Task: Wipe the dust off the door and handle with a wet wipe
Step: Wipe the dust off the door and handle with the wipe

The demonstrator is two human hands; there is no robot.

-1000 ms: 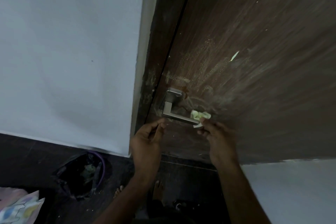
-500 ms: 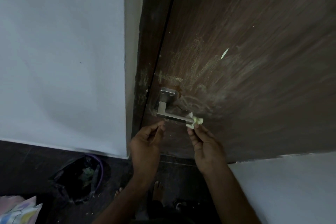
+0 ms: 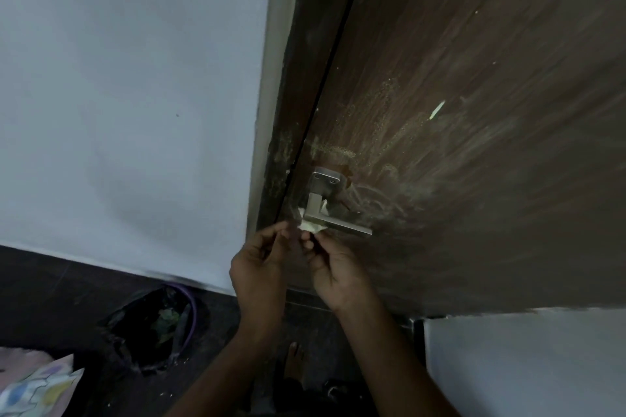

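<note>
1. Brown wood-grain door point(image 3: 474, 112), streaked with pale dust, meets its dark frame point(image 3: 291, 95) just left of the handle; white wall point(image 3: 135, 78) beyond.
2. No writing legible.
3. Your right hand point(image 3: 335, 271) pinches the crumpled white wet wipe point(image 3: 313, 225) against the brushed-metal lever handle point(image 3: 338, 225) at its corner bend.
4. Your left hand point(image 3: 261, 267) hovers beside it, fingers loosely curled, holding nothing.

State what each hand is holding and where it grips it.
The right hand pinches the wet wipe by its lower edge, at the handle's corner. The left hand holds nothing.
</note>
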